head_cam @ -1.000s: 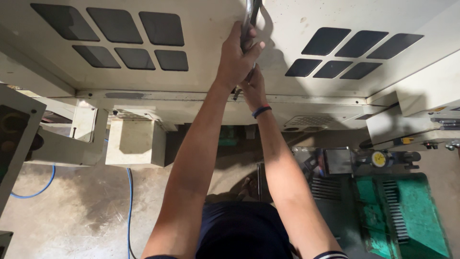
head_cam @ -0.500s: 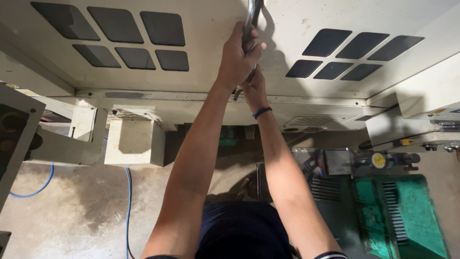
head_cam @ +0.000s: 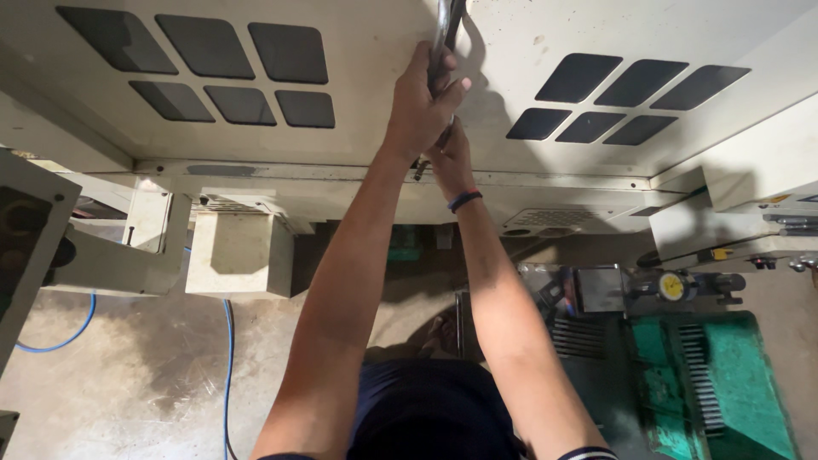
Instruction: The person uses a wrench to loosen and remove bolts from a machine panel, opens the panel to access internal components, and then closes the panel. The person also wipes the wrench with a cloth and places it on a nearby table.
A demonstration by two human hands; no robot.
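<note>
left hand (head_cam: 419, 106) gripping metal handle (head_cam: 446, 30), right hand (head_cam: 450, 153) partly hidden

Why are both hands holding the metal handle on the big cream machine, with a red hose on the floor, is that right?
Not quite: the hose on the floor is blue, not red, as the head view shows. The rest holds: the left hand and right hand both grip the metal handle on the cream machine.

Cream machine panels (head_cam: 358, 51) with dark windows stand over a stained concrete floor (head_cam: 128, 375).
</note>
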